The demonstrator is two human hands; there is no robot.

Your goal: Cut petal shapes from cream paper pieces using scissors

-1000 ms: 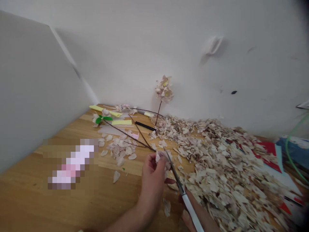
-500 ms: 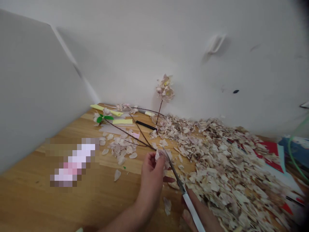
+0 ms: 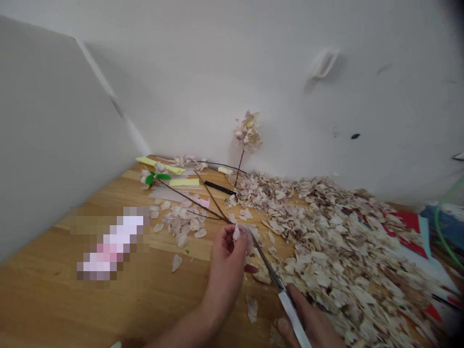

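Pale, thin petals (image 3: 245, 237) sit pinched between the thumb and fingers of my left hand (image 3: 227, 256), near the middle of the table. Just beyond that hand, a brown twig (image 3: 188, 198) with green leaves and pale blossoms runs away to the back left. My right hand (image 3: 308, 316) grips what look like scissors (image 3: 272, 273) by a long white handle. Their narrow metal end points up and left, its tip beside the petals; whether the blades are parted I cannot tell. Some fingers of both hands are hidden.
A large heap of dried petals (image 3: 348, 261) spreads across the right side. A flower stem (image 3: 248, 137) stands against the wall. Yellow paper strips (image 3: 184, 182), a black pen-like stick (image 3: 219, 187) and loose petals (image 3: 183, 220) lie at the back left. Red sheets (image 3: 408, 227) lie far right.
My right hand and the scissors have shifted slightly right and down, so the tip sits a little lower beside the petals. My left hand keeps its pinch, almost still.
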